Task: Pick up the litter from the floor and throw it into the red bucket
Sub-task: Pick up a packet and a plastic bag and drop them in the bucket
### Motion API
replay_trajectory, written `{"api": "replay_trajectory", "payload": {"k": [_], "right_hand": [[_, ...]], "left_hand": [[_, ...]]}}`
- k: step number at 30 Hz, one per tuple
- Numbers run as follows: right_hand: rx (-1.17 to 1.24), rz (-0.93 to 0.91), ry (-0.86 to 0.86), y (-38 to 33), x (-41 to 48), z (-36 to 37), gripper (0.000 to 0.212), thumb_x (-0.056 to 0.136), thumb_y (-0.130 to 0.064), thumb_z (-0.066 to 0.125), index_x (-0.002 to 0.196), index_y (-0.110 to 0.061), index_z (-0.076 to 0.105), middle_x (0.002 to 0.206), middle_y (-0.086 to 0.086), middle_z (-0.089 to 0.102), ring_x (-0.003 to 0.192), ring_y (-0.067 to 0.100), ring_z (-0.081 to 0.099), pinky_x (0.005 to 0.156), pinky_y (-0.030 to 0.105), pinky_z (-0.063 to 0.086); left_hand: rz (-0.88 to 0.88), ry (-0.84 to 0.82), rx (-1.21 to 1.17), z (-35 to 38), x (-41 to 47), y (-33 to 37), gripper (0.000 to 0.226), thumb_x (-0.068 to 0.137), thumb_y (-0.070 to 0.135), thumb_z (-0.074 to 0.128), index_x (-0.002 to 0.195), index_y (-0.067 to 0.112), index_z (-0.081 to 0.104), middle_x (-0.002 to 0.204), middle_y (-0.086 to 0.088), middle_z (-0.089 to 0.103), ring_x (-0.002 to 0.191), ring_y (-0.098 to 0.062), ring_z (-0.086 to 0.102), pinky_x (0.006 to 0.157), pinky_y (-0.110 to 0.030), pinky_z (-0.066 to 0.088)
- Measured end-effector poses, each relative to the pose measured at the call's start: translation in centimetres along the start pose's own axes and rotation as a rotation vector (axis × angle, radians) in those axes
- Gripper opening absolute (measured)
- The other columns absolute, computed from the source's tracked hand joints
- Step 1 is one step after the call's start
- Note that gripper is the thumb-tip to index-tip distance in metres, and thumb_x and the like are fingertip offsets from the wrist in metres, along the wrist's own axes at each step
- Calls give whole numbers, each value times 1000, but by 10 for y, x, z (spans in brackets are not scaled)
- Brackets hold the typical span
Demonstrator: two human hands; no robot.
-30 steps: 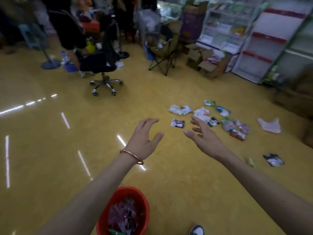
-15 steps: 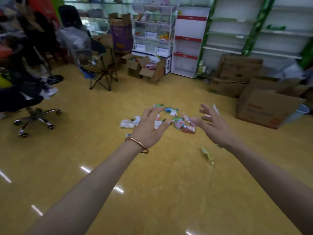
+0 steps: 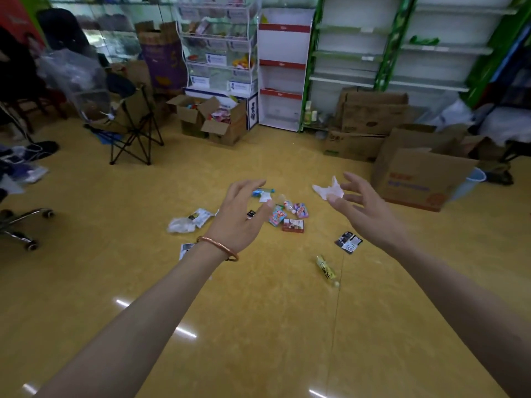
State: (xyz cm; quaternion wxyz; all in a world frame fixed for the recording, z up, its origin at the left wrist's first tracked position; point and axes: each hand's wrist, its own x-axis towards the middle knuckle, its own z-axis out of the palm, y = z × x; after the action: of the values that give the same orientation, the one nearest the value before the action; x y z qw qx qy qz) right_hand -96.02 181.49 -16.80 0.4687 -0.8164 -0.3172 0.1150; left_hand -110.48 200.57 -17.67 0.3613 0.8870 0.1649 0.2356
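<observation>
Several pieces of litter lie on the yellow floor ahead: a white crumpled wrapper [image 3: 188, 222], a pink and blue packet [image 3: 277, 215], a brown box [image 3: 293, 225], a black packet [image 3: 348, 242], a yellow-green wrapper [image 3: 326, 270] and a white plastic scrap [image 3: 327, 189]. My left hand [image 3: 240, 218], with a copper bangle on the wrist, reaches out above the litter with fingers spread and holds nothing. My right hand [image 3: 365, 211] is stretched out beside it, fingers spread, empty. The red bucket is out of view.
A large open cardboard box [image 3: 416, 176] stands on the right, with more boxes [image 3: 370, 122] and shelves [image 3: 402, 53] behind. A folding chair [image 3: 129, 124] and open boxes [image 3: 212, 119] stand at the back left. An office chair base [image 3: 26, 222] is at far left.
The view has swung right and forward, away from the red bucket, which has left the frame. The litter now lies closer, under both outstretched empty hands.
</observation>
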Motion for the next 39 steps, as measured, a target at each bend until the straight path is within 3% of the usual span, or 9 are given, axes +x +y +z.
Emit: {"api": "replay_trajectory", "payload": {"k": [7,10,20,22,30,39], "right_hand": [[-22,4,-87,15,56,39,71,85,-49,60,146,-28,30,137,-8,44,121,9,46,96,27,39],[-41,0,-119,15,92,63,71,86,-48,61,146,-27,29,136,-9,44,119,9,46,93,23,37],[-137,-89,-245,-25,251,162,72,86,-53,58,146,-32,26,144,-8,41,127,9,42,105,40,39],[-111,-109,-252,-36,282,180,69,87,-48,59,146,-30,27,144,-6,40,127,11,42,104,35,38],[-114,-201,-298,-63,396,233,67,89,-44,58,147,-26,28,144,-3,40,127,14,43,102,33,39],[-86,-291,-464,-55,565,288,69,88,-47,58,146,-25,29,143,-5,41,127,11,43,103,32,38]], "left_hand": [[-85,-29,14,4,36,-51,43,91,33,52,132,26,43,126,10,35,107,-3,40,85,-8,26],[-135,-23,18,1,60,-86,44,89,30,56,132,25,45,130,6,36,115,-6,39,92,-15,27],[-219,111,52,-78,166,-204,41,88,26,59,127,20,49,131,-4,40,127,-19,36,100,-21,25],[-227,134,87,-96,188,-225,42,87,30,58,127,19,50,131,-5,41,127,-21,38,103,-25,27],[-248,163,111,-124,272,-282,41,89,27,57,128,21,48,133,-3,38,127,-17,38,103,-22,26],[-325,278,181,-133,388,-343,45,90,32,55,132,21,45,139,0,38,127,-11,37,98,-15,23]]}}
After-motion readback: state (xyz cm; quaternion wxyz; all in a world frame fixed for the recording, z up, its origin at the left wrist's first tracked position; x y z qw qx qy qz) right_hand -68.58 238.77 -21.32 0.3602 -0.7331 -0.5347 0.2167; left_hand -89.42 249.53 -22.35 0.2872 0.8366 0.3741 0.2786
